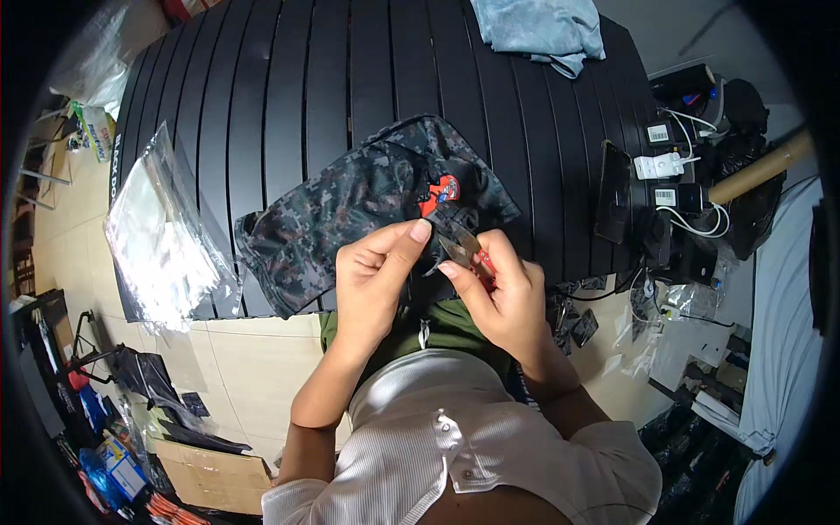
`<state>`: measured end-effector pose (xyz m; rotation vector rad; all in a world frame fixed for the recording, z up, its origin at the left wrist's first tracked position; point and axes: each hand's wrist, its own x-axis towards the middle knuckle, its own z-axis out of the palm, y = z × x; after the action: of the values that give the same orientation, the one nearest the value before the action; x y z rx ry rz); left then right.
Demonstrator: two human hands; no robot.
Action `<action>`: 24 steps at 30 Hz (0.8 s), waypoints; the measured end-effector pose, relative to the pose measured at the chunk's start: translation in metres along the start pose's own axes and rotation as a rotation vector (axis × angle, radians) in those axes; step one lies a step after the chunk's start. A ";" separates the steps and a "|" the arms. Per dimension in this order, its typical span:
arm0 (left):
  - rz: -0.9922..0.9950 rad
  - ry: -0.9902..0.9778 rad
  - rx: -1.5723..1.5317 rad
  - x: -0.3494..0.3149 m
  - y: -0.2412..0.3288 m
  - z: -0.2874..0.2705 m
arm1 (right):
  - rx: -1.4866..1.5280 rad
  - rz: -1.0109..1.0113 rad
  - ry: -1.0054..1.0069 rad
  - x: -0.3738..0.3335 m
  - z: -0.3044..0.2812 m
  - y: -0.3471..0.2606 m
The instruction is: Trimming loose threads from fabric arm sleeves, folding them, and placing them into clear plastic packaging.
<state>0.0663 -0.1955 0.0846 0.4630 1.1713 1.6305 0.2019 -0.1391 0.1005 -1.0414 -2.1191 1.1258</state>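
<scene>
A camouflage garment [332, 203] in dark digital print lies on the black slatted table in front of me. A red-orange patch [440, 194] sits on its right part. My left hand [374, 276] is closed in a pinch beside the patch, its thumb and forefinger on a small dark piece I cannot make out. My right hand [506, 302] grips a pair of small scissors [458, 241] with red on the handle. Their metal blades point toward my left fingertips. Part of the handle is hidden by my right fingers.
Clear plastic bags [166, 241] lie at the table's left edge. Light blue cloth [542, 33] rests at the far right. A phone [613, 192], white chargers [662, 166] and cables crowd the right edge. A cardboard box [214, 472] stands on the floor at lower left.
</scene>
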 end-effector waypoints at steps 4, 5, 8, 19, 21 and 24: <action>-0.008 -0.039 -0.009 -0.001 0.003 0.001 | 0.010 0.003 0.005 0.001 0.000 0.000; -0.008 -0.039 -0.009 -0.001 0.002 0.001 | 0.010 0.004 0.005 0.001 0.000 -0.001; -0.027 -0.028 -0.017 -0.002 0.003 0.001 | -0.006 0.015 0.006 0.002 0.000 -0.002; -0.124 -0.078 -0.200 0.000 -0.002 0.003 | 0.026 0.008 0.072 0.006 -0.005 0.001; -0.155 -0.031 -0.193 0.000 0.001 0.010 | 0.071 0.027 0.074 0.005 -0.009 -0.001; -0.165 -0.023 -0.206 0.000 0.000 0.008 | 0.082 0.046 0.061 0.001 -0.012 0.002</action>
<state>0.0726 -0.1913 0.0880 0.2461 0.9849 1.5782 0.2107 -0.1320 0.1056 -1.0777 -1.9939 1.1784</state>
